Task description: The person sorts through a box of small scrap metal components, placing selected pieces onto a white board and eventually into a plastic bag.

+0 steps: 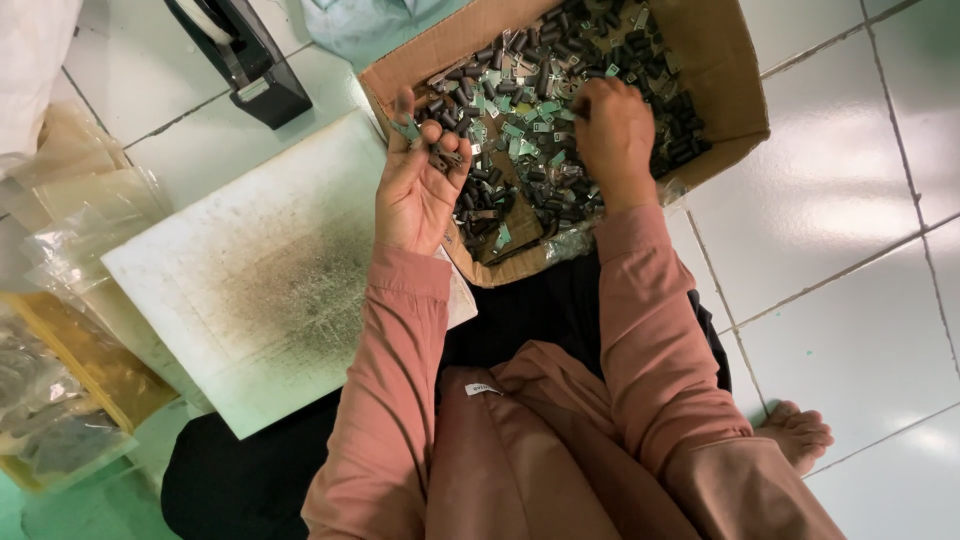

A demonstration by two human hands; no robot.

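Sorting step, I judge: left hand [420, 190] cups small parts [445, 158] palm-up, right hand [612, 130] digs, fingers closed, in the far cardboard box [730, 90]; next calls for a pinch

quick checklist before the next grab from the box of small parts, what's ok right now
1. Left hand cupped palm up, holding small parts: ok.
2. Right hand down in the cardboard box: ok.
3. Whether the right grip has closed on a part: cannot tell.
4. Box holds plenty of dark and green pieces: ok.
5. White board beside the left arm, lying flat: ok.
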